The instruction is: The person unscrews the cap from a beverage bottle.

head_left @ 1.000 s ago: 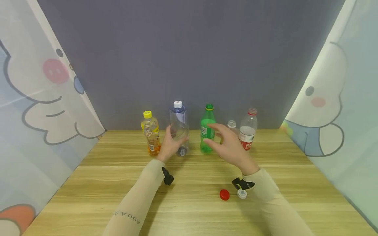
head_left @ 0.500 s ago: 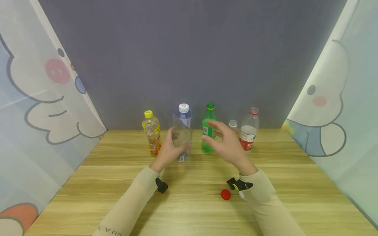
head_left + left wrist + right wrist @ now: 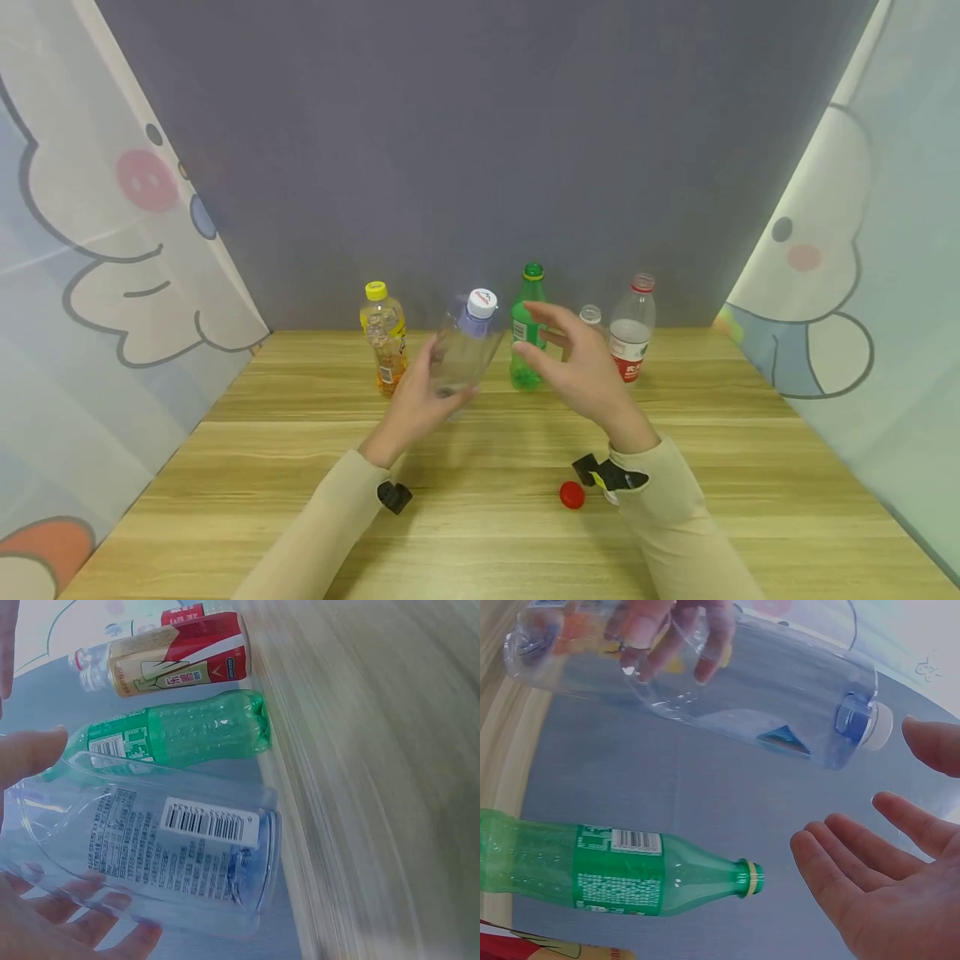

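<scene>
One clear, glossy plastic bottle (image 3: 467,354), tilted, held in left hand (image 3: 412,404).

A clear bottle (image 3: 161,844) carries 1 barcode (image 3: 210,822) beside fine Chinese print (image 3: 146,836), too small to read; a green bottle (image 3: 694,874) shows 1 barcode too. White characters, apparently including 农, mark a red-ringed bottle's (image 3: 630,329) label (image 3: 628,350); other lettering blurs.
</scene>
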`<control>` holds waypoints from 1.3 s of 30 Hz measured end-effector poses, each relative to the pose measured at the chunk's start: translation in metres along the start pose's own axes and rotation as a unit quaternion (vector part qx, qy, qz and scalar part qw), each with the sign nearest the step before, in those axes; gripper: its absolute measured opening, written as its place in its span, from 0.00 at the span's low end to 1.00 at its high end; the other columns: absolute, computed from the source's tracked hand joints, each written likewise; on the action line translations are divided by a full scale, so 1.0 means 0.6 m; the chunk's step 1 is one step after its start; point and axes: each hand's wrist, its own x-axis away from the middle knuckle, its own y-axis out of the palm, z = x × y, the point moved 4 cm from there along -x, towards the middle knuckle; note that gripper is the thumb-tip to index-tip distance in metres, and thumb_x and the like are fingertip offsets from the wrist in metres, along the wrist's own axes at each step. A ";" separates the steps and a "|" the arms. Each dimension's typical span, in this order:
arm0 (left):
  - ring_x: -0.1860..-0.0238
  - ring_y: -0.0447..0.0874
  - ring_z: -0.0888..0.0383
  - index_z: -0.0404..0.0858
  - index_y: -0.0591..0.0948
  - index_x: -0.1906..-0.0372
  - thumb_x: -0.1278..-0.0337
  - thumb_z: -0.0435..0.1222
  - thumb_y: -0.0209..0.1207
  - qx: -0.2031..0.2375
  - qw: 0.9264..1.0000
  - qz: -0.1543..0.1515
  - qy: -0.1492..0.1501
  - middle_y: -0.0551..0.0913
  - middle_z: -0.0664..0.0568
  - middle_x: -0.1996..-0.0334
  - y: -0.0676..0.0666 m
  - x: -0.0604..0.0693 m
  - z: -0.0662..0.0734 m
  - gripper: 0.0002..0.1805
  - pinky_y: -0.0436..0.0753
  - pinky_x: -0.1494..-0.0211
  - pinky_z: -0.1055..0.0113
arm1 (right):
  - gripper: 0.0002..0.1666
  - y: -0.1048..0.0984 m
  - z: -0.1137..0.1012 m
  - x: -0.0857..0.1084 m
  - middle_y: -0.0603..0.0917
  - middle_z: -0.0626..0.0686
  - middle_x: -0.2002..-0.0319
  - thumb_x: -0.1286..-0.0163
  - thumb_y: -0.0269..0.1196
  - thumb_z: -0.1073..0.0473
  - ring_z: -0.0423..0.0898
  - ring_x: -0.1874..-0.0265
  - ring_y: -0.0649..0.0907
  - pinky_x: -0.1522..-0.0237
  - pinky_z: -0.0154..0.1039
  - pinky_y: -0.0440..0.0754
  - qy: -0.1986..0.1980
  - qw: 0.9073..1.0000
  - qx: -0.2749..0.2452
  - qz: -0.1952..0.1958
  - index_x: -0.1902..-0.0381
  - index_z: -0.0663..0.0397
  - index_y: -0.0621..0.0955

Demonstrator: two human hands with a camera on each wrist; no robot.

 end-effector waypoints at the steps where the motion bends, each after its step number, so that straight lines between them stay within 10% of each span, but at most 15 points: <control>1: 0.36 0.75 0.43 0.42 0.59 0.23 0.50 0.46 0.77 -0.006 1.000 0.004 0.011 0.75 0.40 0.35 -0.001 0.002 0.001 0.53 0.75 0.36 0.41 | 0.31 0.000 -0.002 0.000 0.78 0.54 0.34 0.31 0.69 0.58 0.52 0.35 0.77 0.35 0.48 0.76 -0.002 1.000 -0.001 0.001 0.33 0.59 0.75; 17: 0.38 0.75 0.42 0.40 0.65 0.26 0.63 0.39 0.82 -0.127 0.984 0.046 0.118 0.76 0.42 0.35 -0.003 0.011 0.022 0.54 0.72 0.37 0.38 | 0.24 -0.017 -0.040 0.016 0.84 0.54 0.44 0.32 0.69 0.63 0.50 0.48 0.83 0.44 0.44 0.81 -0.038 0.998 0.020 0.055 0.40 0.61 0.80; 39: 0.41 0.74 0.36 0.43 0.67 0.26 0.66 0.40 0.83 -0.249 0.940 0.092 0.213 0.77 0.37 0.43 -0.008 0.022 0.044 0.55 0.72 0.39 0.38 | 0.25 -0.025 -0.023 0.014 0.84 0.49 0.77 0.27 0.61 0.37 0.44 0.86 0.79 0.74 0.45 0.78 0.091 0.982 0.166 0.020 0.58 0.54 0.86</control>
